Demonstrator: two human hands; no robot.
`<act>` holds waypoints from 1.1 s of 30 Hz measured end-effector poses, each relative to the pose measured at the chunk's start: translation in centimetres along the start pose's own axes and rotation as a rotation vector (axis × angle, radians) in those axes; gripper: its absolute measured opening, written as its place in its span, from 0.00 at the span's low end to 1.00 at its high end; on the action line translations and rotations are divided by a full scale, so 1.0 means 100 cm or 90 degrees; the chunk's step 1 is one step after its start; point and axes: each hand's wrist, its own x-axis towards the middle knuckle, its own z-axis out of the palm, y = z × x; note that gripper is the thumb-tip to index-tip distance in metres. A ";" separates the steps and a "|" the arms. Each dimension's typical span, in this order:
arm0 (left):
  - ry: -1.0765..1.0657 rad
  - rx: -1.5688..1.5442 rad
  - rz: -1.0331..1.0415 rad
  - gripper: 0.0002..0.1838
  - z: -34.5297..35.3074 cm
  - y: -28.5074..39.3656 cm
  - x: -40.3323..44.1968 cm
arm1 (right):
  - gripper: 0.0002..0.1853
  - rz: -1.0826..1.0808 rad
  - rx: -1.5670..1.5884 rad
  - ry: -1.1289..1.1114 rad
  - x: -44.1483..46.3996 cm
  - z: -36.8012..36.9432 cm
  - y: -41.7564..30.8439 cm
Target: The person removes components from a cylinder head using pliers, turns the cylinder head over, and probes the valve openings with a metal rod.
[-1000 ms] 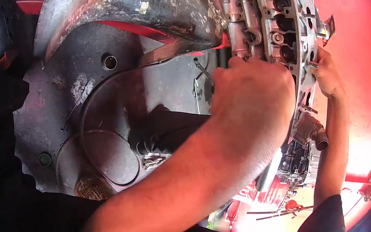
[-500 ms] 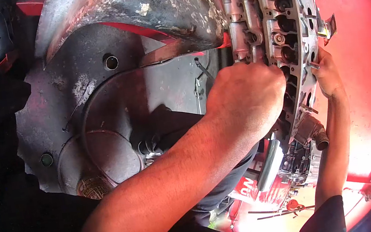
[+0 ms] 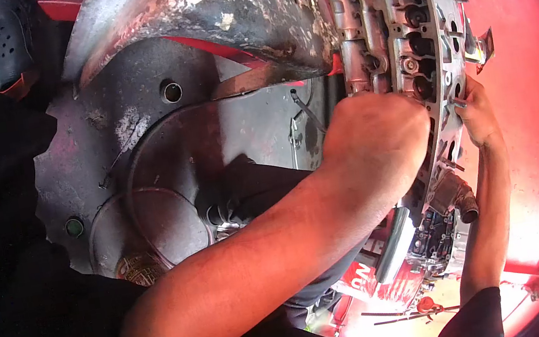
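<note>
A long metal engine cylinder head [image 3: 441,83], with a row of dark ports and several studs, runs from the top of the view toward the lower right. My left hand [image 3: 382,127] is closed in a fist over its left part. The back of this hand faces me, and what its fingers hold is hidden. Along the right edge, my right hand [image 3: 479,113] grips the cylinder head, with its fingers partly out of sight behind the metal. Just below sits a stubby pipe outlet [image 3: 455,196] attached to the head.
A scuffed, paint-stained metal panel [image 3: 213,23] lies left of the head. A thin hose [image 3: 129,182] curves across the dark floor near a can [image 3: 138,270]. A silver tube [image 3: 394,244] is below my left wrist. A glossy red surface [image 3: 538,149] fills the right side.
The view has shifted slightly, so most of the scene sits a little further right and lower. My left fist has shifted slightly right with it. The right hand keeps its grip on the cylinder head.
</note>
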 end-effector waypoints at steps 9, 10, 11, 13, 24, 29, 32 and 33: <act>-0.126 -0.268 -0.120 0.13 -0.035 -0.041 -0.020 | 0.20 -0.017 -0.017 -0.031 -0.004 0.000 -0.014; -0.115 -0.224 -0.109 0.14 -0.034 -0.038 -0.022 | 0.22 0.000 -0.034 -0.031 -0.001 -0.003 -0.011; -0.103 -0.178 -0.099 0.14 -0.034 -0.034 -0.024 | 0.22 -0.003 -0.039 -0.032 -0.002 -0.002 -0.012; -0.119 -0.164 -0.104 0.14 -0.035 -0.024 -0.026 | 0.24 0.005 0.060 -0.035 -0.007 0.009 -0.029; -0.007 0.204 0.029 0.07 0.009 0.001 -0.033 | 0.26 0.014 0.016 -0.031 -0.002 0.003 -0.008; 0.067 0.170 0.013 0.07 0.038 -0.011 -0.045 | 0.26 0.019 0.051 -0.061 -0.001 -0.001 -0.005; -0.055 -0.151 -0.144 0.07 0.030 -0.024 -0.043 | 0.25 0.006 0.071 -0.064 -0.003 -0.001 -0.003; -0.140 -0.409 -0.248 0.08 0.023 -0.032 -0.040 | 0.26 0.013 0.063 -0.064 -0.002 -0.001 -0.001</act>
